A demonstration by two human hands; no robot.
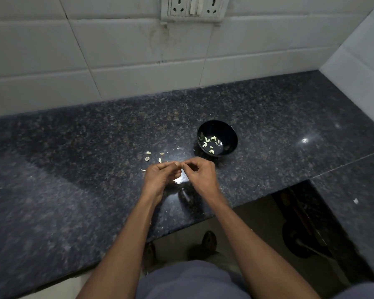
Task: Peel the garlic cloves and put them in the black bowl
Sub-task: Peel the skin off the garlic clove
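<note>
No legible writing seen. Your left hand [160, 176] and right hand [200, 175] pinched something too small to identify, fingertips meeting. Glossy round black bowl [229, 130] at 1 o'clock held pale garlic cloves [209, 143]; papery skins [148, 156] littered speckled granite countertop [73, 158].

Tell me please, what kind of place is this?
Most likely a home kitchen: a dark granite countertop, a white tiled wall with a socket panel, and a black bowl holding garlic cloves.
</note>
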